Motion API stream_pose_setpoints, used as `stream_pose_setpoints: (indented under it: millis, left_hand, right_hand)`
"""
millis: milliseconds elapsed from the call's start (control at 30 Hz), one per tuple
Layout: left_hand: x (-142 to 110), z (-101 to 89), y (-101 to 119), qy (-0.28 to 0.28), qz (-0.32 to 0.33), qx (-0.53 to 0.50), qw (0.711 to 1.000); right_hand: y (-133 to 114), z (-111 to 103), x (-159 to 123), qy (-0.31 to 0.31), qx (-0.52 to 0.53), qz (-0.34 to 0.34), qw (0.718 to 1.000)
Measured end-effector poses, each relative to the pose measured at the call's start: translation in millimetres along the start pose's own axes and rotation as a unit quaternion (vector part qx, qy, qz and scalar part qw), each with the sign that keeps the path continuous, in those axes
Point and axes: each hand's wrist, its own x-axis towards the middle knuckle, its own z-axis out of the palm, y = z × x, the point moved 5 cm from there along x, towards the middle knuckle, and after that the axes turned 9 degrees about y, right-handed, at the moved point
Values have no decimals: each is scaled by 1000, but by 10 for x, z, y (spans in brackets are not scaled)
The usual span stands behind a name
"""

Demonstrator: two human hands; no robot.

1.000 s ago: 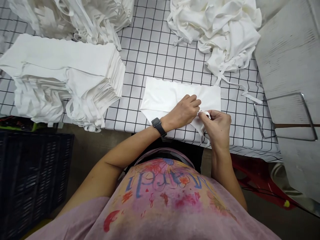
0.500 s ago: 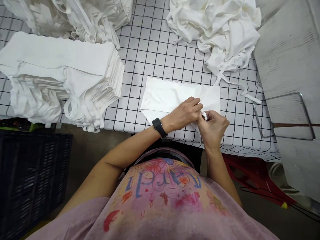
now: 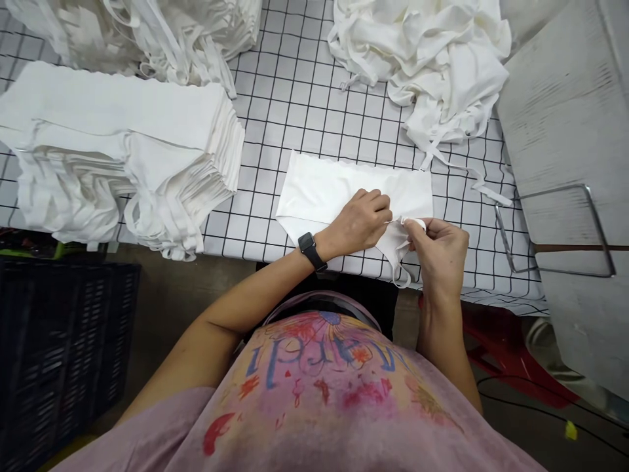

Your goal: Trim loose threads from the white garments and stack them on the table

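Mostly flat, white garment (image 3: 319, 189) under left hand (image 3: 362, 221), that grip's hold unclear, bunched fabric (image 3: 417, 223) pinched by right hand (image 3: 442, 252)

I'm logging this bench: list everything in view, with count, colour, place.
garment: one, white, centre
stack: one, white, near left
pile: one, white, far left
heap: one, white, far right
tablecloth: one, white-black checked, beneath garment
panelling: count unclear, greyish, right
wire frame: one, silver, right
crates: count unclear, dark, left
plastic item: one, red, right
scrap: one, yellow, lower right
watch: one, black, left wrist
shirt: one, pink, bottom
left hand, right hand: one each, bare, on garment
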Motion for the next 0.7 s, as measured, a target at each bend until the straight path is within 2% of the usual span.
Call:
stream_pose_setpoints:
  millis: [200,433,600,700]
  left_hand:
    - [1,18,-138,33,-82,-96,991]
    - [56,-179,-176,85,-138,-265,950]
    - [95,-269,-135,39,-148,-323,934]
    - [95,-284,-124,6,-177,-369,912]
  right_hand:
    - [-30,10,-120,2,22,-16,1000]
    - [-16,44,-109,-37,53,-14,998]
    - [-78,76,-99,-95,109,50,988]
    - [-102,117,-72,-135,153,85,975]
